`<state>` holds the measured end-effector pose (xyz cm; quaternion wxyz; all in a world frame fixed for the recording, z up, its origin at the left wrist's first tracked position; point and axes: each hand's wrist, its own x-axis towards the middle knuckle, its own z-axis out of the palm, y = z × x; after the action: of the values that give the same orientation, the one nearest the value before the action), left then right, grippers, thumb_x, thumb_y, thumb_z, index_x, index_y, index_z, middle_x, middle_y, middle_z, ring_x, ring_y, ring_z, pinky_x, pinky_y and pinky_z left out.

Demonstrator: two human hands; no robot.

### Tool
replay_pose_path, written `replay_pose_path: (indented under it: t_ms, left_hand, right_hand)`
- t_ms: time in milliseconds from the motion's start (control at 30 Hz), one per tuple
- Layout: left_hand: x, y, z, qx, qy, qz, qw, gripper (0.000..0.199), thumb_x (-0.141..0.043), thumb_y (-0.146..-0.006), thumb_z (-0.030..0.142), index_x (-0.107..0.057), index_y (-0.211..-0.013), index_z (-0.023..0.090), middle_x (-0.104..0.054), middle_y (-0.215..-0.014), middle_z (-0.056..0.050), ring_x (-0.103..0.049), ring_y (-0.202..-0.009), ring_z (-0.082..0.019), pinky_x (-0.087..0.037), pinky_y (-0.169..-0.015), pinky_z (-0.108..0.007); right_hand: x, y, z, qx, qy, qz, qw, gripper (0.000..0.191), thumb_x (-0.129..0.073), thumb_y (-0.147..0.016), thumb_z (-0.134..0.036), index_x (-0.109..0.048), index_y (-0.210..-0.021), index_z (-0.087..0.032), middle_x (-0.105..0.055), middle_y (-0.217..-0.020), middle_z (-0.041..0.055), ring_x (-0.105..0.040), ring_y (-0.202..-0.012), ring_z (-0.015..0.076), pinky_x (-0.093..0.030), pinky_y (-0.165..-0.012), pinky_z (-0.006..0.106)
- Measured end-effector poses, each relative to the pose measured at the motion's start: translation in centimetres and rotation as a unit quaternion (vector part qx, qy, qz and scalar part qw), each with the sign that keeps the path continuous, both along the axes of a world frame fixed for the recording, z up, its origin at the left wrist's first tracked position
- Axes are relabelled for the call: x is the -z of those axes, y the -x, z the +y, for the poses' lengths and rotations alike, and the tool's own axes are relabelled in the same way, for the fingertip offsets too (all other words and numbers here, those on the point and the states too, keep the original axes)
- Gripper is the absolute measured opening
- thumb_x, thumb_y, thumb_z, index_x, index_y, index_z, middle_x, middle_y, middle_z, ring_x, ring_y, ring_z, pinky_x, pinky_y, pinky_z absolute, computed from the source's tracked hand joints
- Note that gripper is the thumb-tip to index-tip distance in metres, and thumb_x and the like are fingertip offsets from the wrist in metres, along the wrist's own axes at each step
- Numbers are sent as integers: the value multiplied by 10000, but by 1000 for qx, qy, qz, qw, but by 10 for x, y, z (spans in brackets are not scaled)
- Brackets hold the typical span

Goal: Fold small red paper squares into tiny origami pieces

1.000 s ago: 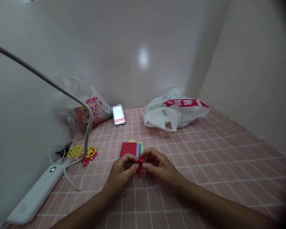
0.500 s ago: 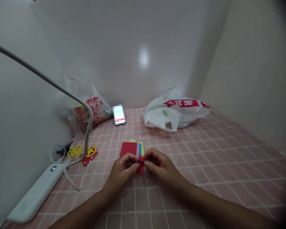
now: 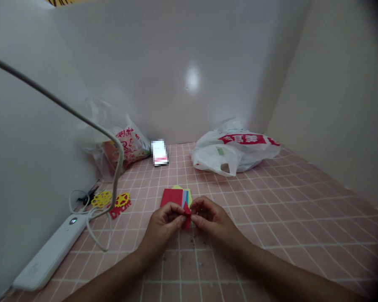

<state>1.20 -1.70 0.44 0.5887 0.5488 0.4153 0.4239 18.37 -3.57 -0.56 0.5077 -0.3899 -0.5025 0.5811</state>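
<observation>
Beyond the red paper: coloured sheets, phone, 2 bags.

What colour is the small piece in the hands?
Red; the piece shows in the head view.

The lettering on clear bag, white bag, red cutout is unclear.

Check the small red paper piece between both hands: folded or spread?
Folded: the small red paper piece looks narrow and pointed between left hand and right hand. Creases are unclear.
</observation>
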Motion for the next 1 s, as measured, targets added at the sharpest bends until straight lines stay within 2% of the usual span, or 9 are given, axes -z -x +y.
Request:
replay_pose_path:
  t_ms: [100,233,467,533,600,733,800,900,1000]
  left_hand:
    - [1,-1,-2,8,22,-3,1000,142,-735,-696,228,-653,-787,158,-659,-730,6,-602,-667,-122,-462,-651,-235]
    - [3,-2,-1,12,24,7,1000,145,-741,-679,213,-662,-791,166,-673,-748,1,-613,-681,-129,-462,-652,-233]
    - [4,-2,-2,5,-24,37,999,89,-710,-692,201,-681,-769,168,-668,-700,1,-607,-654,-129,-464,-637,-232]
    - [4,-2,-1,-4,-35,42,998,82,-706,-692,209,-679,-754,162,-672,-689,-4,-614,-646,-133,-476,-637,-237]
    - [4,1,4,-25,-33,37,998,106,-701,-702,249,-663,-743,159,-675,-684,-10,-625,-628,-145,-499,-616,-253]
    - [-2,24,36,-141,-88,77,983,189,-681,-733,315,-675,-829,153,-719,-808,-41,-666,-719,-174,-528,-662,-273]
    - [-7,45,59,-195,-97,110,970,215,-642,-793,317,-683,-920,148,-727,-871,-55,-673,-766,-183,-530,-675,-275]
    - [-12,78,93,-273,-93,193,938,183,-644,-852,278,-685,-953,131,-715,-988,-85,-666,-923,-218,-538,-797,-321]
    - [-15,104,116,-317,-74,288,900,316,-598,-934,309,-590,-1209,154,-619,-1215,-98,-639,-1015,-240,-555,-847,-435]
  right_hand:
    - [2,2,0,-22,19,0,1000,106,-660,-765,-223,-592,-840,-189,-594,-761,-8,-534,-662,117,-399,-579,229]
    - [4,4,-2,-10,43,-20,999,91,-641,-774,-237,-578,-818,-189,-561,-657,-32,-481,-551,99,-357,-506,217]
    - [10,4,-3,22,-26,-96,995,29,-601,-811,-173,-607,-829,-196,-581,-719,-17,-515,-634,116,-390,-571,229]
    - [13,4,-3,16,-37,-82,996,12,-594,-841,-207,-597,-853,-204,-588,-744,-13,-534,-664,126,-407,-598,237]
    - [14,4,-2,20,-36,-46,998,116,-589,-877,-298,-587,-961,-218,-601,-797,-2,-541,-665,133,-412,-580,239]
    - [13,4,0,61,3,-22,998,285,-605,-863,-447,-556,-1031,-222,-563,-748,-18,-488,-551,120,-381,-500,229]
    - [11,3,1,71,13,-27,997,314,-618,-849,-471,-549,-1015,-214,-551,-727,-20,-475,-536,118,-368,-487,227]
    - [10,2,1,64,16,-27,997,336,-626,-849,-479,-543,-1020,-203,-556,-733,-12,-486,-550,119,-367,-493,228]
    - [8,3,1,61,34,-12,998,355,-636,-834,-500,-541,-1013,-208,-558,-716,-16,-475,-520,111,-337,-466,219]
